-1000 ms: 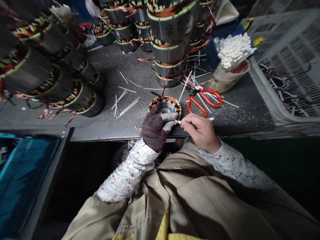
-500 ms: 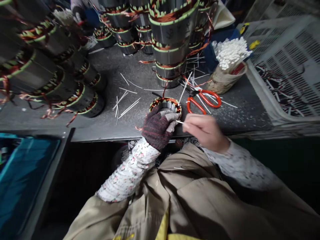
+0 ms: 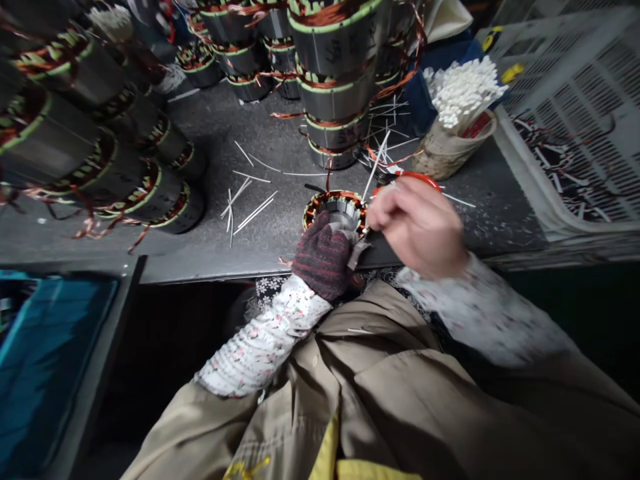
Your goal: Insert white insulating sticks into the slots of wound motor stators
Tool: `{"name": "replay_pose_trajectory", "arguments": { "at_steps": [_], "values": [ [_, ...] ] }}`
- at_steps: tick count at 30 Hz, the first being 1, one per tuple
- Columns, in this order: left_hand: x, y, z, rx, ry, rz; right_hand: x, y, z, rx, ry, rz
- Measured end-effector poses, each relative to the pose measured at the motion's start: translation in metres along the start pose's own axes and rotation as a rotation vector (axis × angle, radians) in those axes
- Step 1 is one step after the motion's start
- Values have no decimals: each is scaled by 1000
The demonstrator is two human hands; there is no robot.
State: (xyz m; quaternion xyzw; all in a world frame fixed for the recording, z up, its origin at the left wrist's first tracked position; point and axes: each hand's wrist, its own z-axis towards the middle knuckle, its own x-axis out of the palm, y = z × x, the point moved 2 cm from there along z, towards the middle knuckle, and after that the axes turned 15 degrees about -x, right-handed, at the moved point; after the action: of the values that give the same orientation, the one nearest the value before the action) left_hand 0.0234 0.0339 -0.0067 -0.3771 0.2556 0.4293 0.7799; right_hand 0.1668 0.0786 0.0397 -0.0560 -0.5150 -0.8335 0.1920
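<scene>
A motor stator (image 3: 334, 199), ringed with copper windings and pale green insulation, lies near the table's front edge. My left hand (image 3: 325, 257), in a dark striped glove with pale fingertips, grips its near side, the fingers reaching over the rim. My right hand (image 3: 417, 223) is bare, somewhat blurred, and closed in a pinch at the stator's right rim. A short white cord end shows by its fingertips; the rest is hidden. Another white cord (image 3: 376, 165) sticks up from the stator's right side. Behind my right hand, red-handled scissors (image 3: 420, 179) are partly covered.
Stacked stators (image 3: 333, 100) stand behind the work, and more stacks (image 3: 145, 183) rise at left. Cut white cords (image 3: 255, 212) are scattered about. A holder (image 3: 450, 150) of white cords stands right, beside a white plastic basket (image 3: 545, 207). A teal bin (image 3: 60, 347) is lower left.
My right hand has moved up and closer to the stator, now covering much of the scissors. My left hand has shifted slightly right and toward me, still on the stator.
</scene>
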Motion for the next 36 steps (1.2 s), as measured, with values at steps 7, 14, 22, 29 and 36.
{"name": "replay_pose_trajectory", "arguments": {
  "at_steps": [7,14,22,29,36],
  "values": [
    [-28,-2,12,158,123,147,-7,-14,-7,-554,81,-673],
    [-50,26,57,244,797,274,-18,-21,-55,-681,410,-1095],
    [-47,18,66,396,663,175,-90,-11,3,-748,-366,-1091],
    [-22,30,35,232,405,-117,-165,-33,86,-392,-304,-1286],
    [-21,13,8,98,74,-161,-154,-13,69,-459,-337,-1128]
  ]
}}
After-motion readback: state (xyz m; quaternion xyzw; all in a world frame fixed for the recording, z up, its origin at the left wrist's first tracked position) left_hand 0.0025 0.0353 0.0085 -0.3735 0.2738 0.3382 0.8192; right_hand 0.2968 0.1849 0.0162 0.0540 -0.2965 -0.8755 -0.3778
